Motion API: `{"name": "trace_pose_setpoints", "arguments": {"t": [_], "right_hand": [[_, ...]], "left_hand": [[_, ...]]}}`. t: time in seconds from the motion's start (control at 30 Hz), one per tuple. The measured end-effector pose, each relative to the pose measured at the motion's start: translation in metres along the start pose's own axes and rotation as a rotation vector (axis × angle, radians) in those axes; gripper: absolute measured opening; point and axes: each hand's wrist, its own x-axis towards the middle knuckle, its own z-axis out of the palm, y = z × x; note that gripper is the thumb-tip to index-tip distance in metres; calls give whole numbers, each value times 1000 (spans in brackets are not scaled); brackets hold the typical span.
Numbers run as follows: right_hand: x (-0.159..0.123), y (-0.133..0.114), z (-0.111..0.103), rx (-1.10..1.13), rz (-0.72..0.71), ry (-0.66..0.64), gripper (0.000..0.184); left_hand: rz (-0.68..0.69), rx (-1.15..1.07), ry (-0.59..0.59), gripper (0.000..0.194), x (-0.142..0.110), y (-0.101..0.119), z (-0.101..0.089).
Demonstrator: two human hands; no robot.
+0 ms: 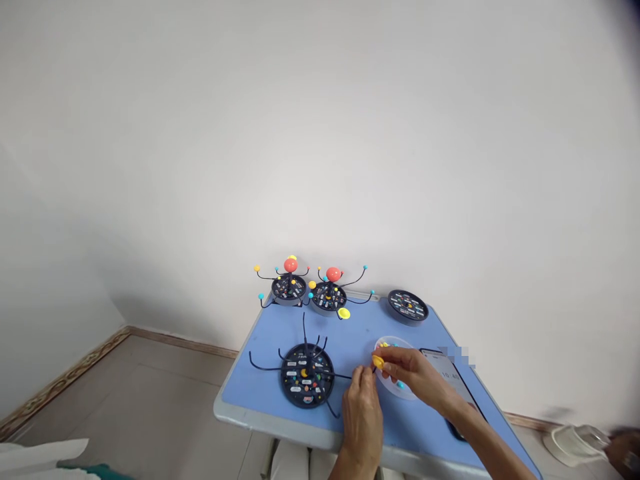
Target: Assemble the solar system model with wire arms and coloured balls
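- In the head view, we have our left hand (363, 407) at the front of the blue table (265, 340), its fingers closed on the outer part of a thin black rod (343, 377).
- This rod reaches rightward from the black round base (307, 393) of the nearest model, which lies on the left of the tabletop with several other bent rods spreading out, their visible tips bare.
- With our right hand (413, 373) we pinch a yellow-orange piece (378, 362) between thumb and fingers, right by the rod's end; we cannot tell whether the two are joined.
- Below that hand we see a clear bowl (400, 390) holding small coloured balls, partly covered by our fingers and wrist.
- Just right of the bowl lies a phone (450, 380), partly under our right forearm.
- Along the back we see the left rear model (289, 288) and the middle rear model (329, 297), each with a red ball above its centre and coloured balls on its rods.
- A rodless disc (408, 306) sits at the back right.
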Motion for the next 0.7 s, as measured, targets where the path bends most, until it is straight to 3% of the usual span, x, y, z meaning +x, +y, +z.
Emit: {"name": "trace_pose_setpoints", "arguments": {"t": [0.2,0.5,0.7], "right_hand": [[2,3,-1,-50,-18,15,34],[2,-9,-4,-456,-118,-7,25],[-1,-20,-4,-589,-226,-47,25]], "left_hand": [[-81,-167,-106,36,5,9,-12],[-142,-265,-129,34,9,12,-16],[-172,-355,-100,33,10,10,-15]]}}
